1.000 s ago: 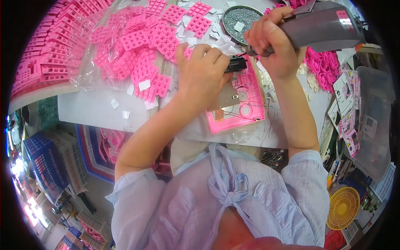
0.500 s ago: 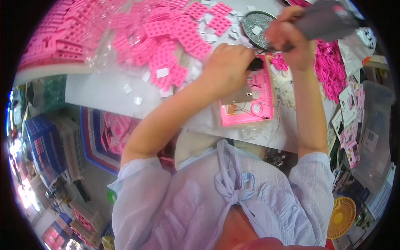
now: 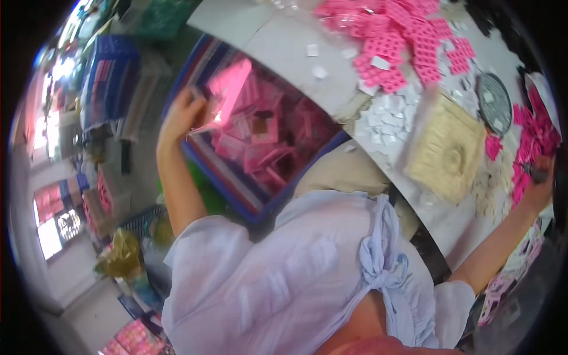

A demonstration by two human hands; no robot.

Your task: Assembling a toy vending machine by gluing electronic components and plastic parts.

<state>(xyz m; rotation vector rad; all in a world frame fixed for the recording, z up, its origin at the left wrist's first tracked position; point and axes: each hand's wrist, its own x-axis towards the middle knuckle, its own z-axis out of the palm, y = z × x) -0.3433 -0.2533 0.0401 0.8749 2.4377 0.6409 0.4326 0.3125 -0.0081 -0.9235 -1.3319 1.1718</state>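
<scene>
My left hand (image 3: 182, 115) is out to the left, fingers closed on the edge of a pink plastic casing (image 3: 232, 89). That casing is smeared by motion and tilted above a blue, red and white striped crate (image 3: 251, 204). Inside the crate lie several similar pink casings (image 3: 260, 127). At the far right edge my right hand (image 3: 541, 192) is closed round a dark grey power screwdriver (image 3: 537, 173), mostly hidden by the hand and the rim. A cream-coloured block (image 3: 444, 148) with a round raised shape lies on the table between my hands.
Pink button sheets (image 3: 390, 50) and white paper squares (image 3: 387, 118) cover part of the white table (image 3: 266, 29). Beyond the block stands a round dish of small metal pieces (image 3: 494, 103). Bright pink cords (image 3: 535, 130) lie right. A blue basket (image 3: 109, 80) stands left.
The view has turned left. My left hand has carried the pink casing off the cream block and over the crate. My right hand, with the screwdriver, has drawn away to the right.
</scene>
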